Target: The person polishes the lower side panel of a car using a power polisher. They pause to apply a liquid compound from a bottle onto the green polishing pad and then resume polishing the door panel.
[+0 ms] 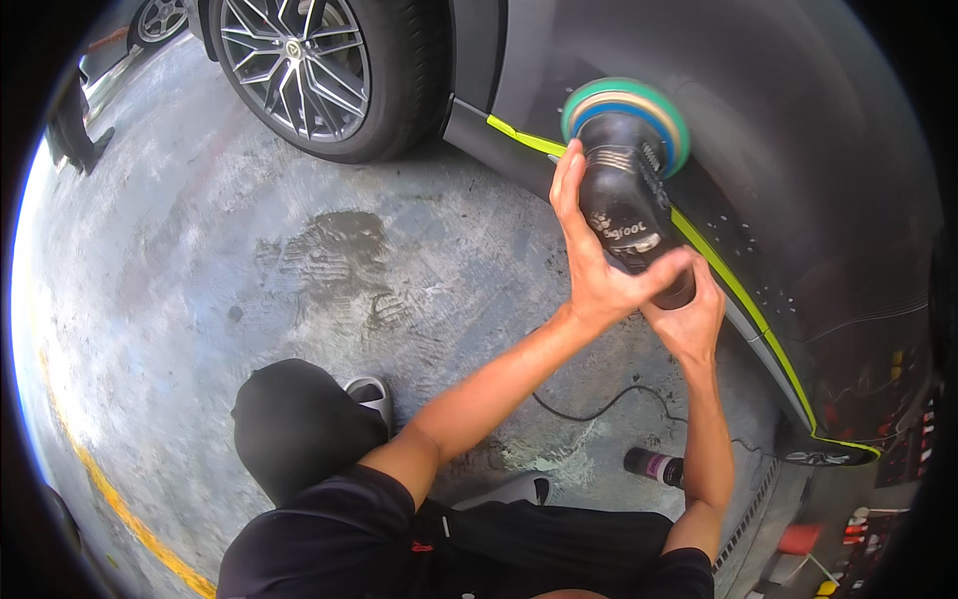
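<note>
A black Bigfoot car polisher (623, 195) is held against the dark grey lower body panel (756, 127) of a car. Its round pad (677, 135) shows green, cream and blue layers, and the green face lies on the paint. My left hand (595, 251) grips the polisher's body from the left side, fingers stretched towards the pad. Around the tail end of the tool my right hand (692, 311) is wrapped. Yellow-green masking tape (722, 262) runs along the sill below the panel. Small pale droplets or specks (741, 239) dot the paint beside the tape.
The car's wheel (299, 67) stands at upper left. A dark bottle (651, 464) lies on the concrete floor (224, 247) by my right forearm, near a black cord (599, 412). A red stool (797, 540) is at lower right. Another person's leg (71, 123) shows far left.
</note>
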`<state>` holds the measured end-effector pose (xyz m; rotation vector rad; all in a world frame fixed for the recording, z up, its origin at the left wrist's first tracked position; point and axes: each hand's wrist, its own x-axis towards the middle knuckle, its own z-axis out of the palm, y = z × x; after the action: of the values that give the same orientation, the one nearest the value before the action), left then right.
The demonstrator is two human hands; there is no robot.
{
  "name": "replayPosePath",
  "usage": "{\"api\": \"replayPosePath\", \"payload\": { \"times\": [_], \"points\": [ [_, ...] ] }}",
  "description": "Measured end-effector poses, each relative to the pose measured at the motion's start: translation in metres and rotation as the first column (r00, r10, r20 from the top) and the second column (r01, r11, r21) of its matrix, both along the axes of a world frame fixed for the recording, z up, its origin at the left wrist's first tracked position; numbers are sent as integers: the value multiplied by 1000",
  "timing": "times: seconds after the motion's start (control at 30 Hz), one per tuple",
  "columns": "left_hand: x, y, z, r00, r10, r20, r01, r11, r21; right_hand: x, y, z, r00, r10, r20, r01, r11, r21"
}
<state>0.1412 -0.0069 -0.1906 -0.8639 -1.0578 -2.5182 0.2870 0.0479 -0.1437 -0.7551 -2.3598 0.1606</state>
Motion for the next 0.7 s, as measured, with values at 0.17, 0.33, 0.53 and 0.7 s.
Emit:
{"api": "replayPosePath", "payload": {
  "times": [0.17, 0.33, 0.53, 0.7],
  "points": [
    [-25, 21, -18, 997, 59, 58, -54, 995, -89, -21, 16, 10, 987, -52, 153, 48, 998, 28],
    [-56, 31, -32, 986, 123, 115, -119, 992, -37, -51, 17, 8, 975, -57, 213, 30, 991, 131],
    [-76, 22, -45, 974, 132, 182, -120, 990, -78, -74, 11, 2, 948, -79, 310, 39, 990, 132],
    [-79, 20, -46, 975, 137, 174, -126, 989, -75, -75, 9, -1, 947, -81, 312, 48, 992, 114]
  ]
}}
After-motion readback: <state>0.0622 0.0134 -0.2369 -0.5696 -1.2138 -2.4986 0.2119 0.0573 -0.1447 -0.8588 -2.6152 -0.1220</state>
